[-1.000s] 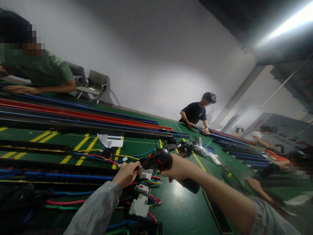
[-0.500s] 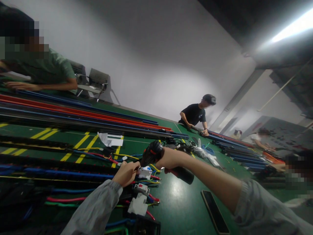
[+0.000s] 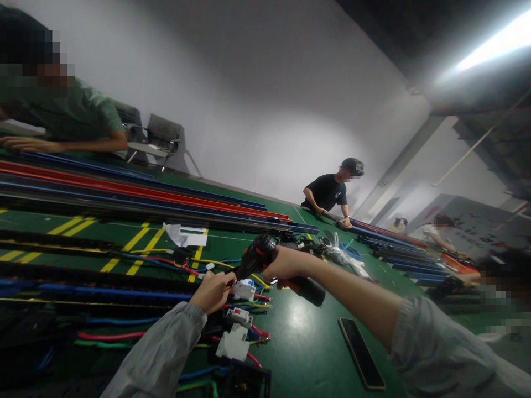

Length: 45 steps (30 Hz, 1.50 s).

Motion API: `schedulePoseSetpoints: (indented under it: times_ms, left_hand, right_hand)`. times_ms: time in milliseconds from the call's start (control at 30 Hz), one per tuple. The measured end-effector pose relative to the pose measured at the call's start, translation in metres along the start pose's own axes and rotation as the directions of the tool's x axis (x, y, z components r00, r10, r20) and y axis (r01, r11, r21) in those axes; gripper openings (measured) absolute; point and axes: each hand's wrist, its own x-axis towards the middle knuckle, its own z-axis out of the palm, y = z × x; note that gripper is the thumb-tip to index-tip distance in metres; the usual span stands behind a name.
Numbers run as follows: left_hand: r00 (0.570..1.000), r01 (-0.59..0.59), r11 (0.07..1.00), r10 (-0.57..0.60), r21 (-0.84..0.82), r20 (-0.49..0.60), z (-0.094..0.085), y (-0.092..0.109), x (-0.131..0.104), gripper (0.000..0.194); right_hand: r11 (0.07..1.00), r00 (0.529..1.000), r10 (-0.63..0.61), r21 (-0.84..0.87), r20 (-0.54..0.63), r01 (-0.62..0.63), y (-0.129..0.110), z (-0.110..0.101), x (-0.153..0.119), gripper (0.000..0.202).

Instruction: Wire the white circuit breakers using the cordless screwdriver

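My right hand [image 3: 280, 266] is wrapped round the handle of a black cordless drill [image 3: 259, 251] with orange marks. The drill's nose points left and down, meeting the fingertips of my left hand [image 3: 213, 291]. Those fingers are pinched together at the drill's tip; what lies between them is hidden. Just beside them sits a white circuit breaker [image 3: 244, 289] with a blue mark, at the end of a dark rail with wires. Nearer to me are a second breaker [image 3: 239, 317] with a red switch and a white plastic piece [image 3: 233, 344].
A phone [image 3: 362, 354] lies on the green table [image 3: 294, 331] at right. Long blue and orange rails [image 3: 166, 194] run across the left. Loose red, blue and yellow wires [image 3: 166, 257] lie beside my left hand. Several people work around the tables.
My hands and the drill keep nearly the same place and grip. The whole view has shifted slightly. The co-worker at far left has moved an arm a little.
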Motion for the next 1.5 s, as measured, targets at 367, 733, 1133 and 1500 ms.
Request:
schedulePoseSetpoints:
  times_ms: [367,733,1133,1500]
  left_hand:
    - [1.000,0.000,0.999,0.000,-0.033,0.005,0.000,0.000,0.001,0.022]
    - [1.000,0.002,0.999,-0.002,-0.047,0.017,0.007,-0.003,0.002,0.020]
    - [1.000,0.001,1.000,0.000,-0.029,0.017,0.012,-0.007,0.004,0.022]
    - [1.000,-0.007,1.000,0.007,-0.010,0.019,0.015,-0.011,0.004,0.020]
  right_hand:
    - [1.000,0.999,-0.002,-0.031,-0.049,0.000,-0.007,-0.008,0.008,0.011]
    - [0.999,0.999,0.031,-0.009,-0.045,-0.032,-0.007,-0.004,0.010,0.010]
    - [0.981,0.997,0.081,0.178,-0.003,-0.079,0.004,-0.008,0.012,0.015]
    - [0.975,0.995,0.102,0.197,0.002,-0.100,0.002,-0.008,0.017,0.019]
